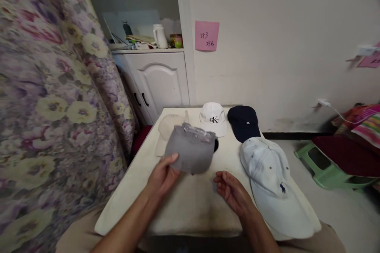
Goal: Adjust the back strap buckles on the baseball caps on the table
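Observation:
My left hand [162,176] grips the near edge of a grey cap [190,151] and holds it just above a small white table [190,205]. Crumpled clear plastic shows at the grey cap's top. My right hand [233,191] hovers palm up to the right of the grey cap, fingers loosely curled and holding nothing. A beige cap [166,128] lies behind the grey one. A white cap [213,118] with black letters and a navy cap [244,123] sit at the table's far edge. A pale blue cap [271,182] lies at the right, close to my right hand.
A floral cloth [53,99] hangs along the left side. White cabinet doors [157,83] stand behind the table, with a pink note [207,35] on the wall. A green stool [329,168] stands on the floor at right.

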{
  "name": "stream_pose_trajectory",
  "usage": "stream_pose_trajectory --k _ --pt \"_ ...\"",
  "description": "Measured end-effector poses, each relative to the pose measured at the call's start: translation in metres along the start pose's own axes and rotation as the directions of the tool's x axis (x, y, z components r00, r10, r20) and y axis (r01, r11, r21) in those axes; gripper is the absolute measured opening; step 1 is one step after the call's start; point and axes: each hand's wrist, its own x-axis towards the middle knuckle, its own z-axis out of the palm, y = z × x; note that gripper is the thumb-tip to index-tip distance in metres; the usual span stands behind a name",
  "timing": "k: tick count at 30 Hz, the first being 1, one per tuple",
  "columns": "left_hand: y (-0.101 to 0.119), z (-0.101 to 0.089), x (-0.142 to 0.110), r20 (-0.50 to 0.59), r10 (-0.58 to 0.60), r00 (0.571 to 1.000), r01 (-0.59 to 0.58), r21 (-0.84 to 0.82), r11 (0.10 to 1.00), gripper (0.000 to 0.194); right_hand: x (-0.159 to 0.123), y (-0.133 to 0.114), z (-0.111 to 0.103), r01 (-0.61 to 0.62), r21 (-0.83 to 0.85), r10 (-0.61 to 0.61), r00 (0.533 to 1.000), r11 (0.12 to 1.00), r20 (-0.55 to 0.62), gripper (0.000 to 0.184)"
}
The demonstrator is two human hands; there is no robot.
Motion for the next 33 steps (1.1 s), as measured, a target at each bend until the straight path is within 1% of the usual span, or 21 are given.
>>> stream_pose_trajectory --k 2,4,6,7,8,9,10,11,13,16,18,20,22,24,28,33 --pt "0.031 0.017 0.038 0.028 0.11 0.994 -0.109 -0.01 0.994 0.062 0.0 0.0 0.001 0.009 -0.002 -0.009 1.0 1.0 0.006 0.026" --pt "0.063 0.032 0.076 0.061 0.204 0.977 -0.203 -0.027 0.979 0.056 -0.001 0.001 0.003 0.017 -0.007 -0.017 1.0 1.0 0.007 0.025" --pt "0.09 0.041 0.111 0.079 0.29 0.954 -0.287 -0.049 0.957 0.049 -0.001 0.001 0.005 0.02 -0.021 -0.02 1.0 1.0 -0.002 0.025" --pt "0.099 0.04 0.126 0.077 0.328 0.941 -0.323 -0.075 0.943 0.047 0.0 0.002 0.005 0.02 -0.031 -0.021 1.0 0.999 -0.008 0.025" --pt "0.106 0.037 0.138 0.057 0.342 0.938 -0.336 -0.099 0.937 0.046 0.0 0.002 0.005 0.021 -0.04 -0.021 1.0 0.999 -0.012 0.025" --pt "0.109 0.03 0.147 -0.001 0.339 0.941 -0.337 -0.119 0.934 0.045 0.001 0.002 0.005 0.019 -0.046 -0.02 1.0 0.999 -0.015 0.025" --pt "0.109 0.02 0.154 -0.069 0.316 0.946 -0.323 -0.136 0.937 0.044 0.001 0.002 0.005 0.018 -0.049 -0.019 1.0 0.999 -0.017 0.024" --pt "0.106 0.007 0.157 -0.108 0.293 0.95 -0.307 -0.138 0.942 0.043 0.002 0.003 0.005 0.017 -0.049 -0.017 1.0 0.999 -0.017 0.024" --pt "0.094 -0.022 0.157 -0.157 0.247 0.956 -0.27 -0.142 0.952 0.043 0.002 0.003 0.005 0.015 -0.046 -0.015 1.0 0.999 -0.015 0.024" --pt "0.069 -0.066 0.145 -0.215 0.204 0.955 -0.242 -0.167 0.956 0.047 0.003 0.003 0.006 0.014 -0.053 -0.015 1.0 0.998 -0.012 0.023" --pt "0.056 -0.088 0.135 -0.232 0.203 0.951 -0.249 -0.193 0.949 0.051 0.003 0.003 0.006 0.011 -0.062 -0.013 1.0 0.998 -0.018 0.023" --pt "0.048 -0.103 0.129 -0.237 0.193 0.952 -0.246 -0.216 0.945 0.053 0.003 0.003 0.006 0.007 -0.07 -0.008 1.0 0.998 -0.025 0.023" --pt "0.044 -0.111 0.125 -0.243 0.181 0.953 -0.239 -0.237 0.942 0.055 0.003 0.003 0.006 0.003 -0.077 -0.005 1.0 0.997 -0.027 0.022" --pt "0.043 -0.115 0.123 -0.254 0.169 0.952 -0.234 -0.255 0.938 0.056 0.003 0.003 0.004 0.004 -0.086 -0.006 1.0 0.996 -0.026 0.021" --pt "0.042 -0.12 0.116 -0.284 0.13 0.95 -0.208 -0.264 0.942 0.055 0.003 0.005 0.003 0.013 -0.106 -0.015 1.0 0.994 -0.023 0.019" --pt "0.043 -0.125 0.104 -0.344 0.045 0.938 -0.129 -0.226 0.966 0.054 0.003 0.005 0.005 0.014 -0.103 -0.017 0.999 0.995 -0.032 0.02"
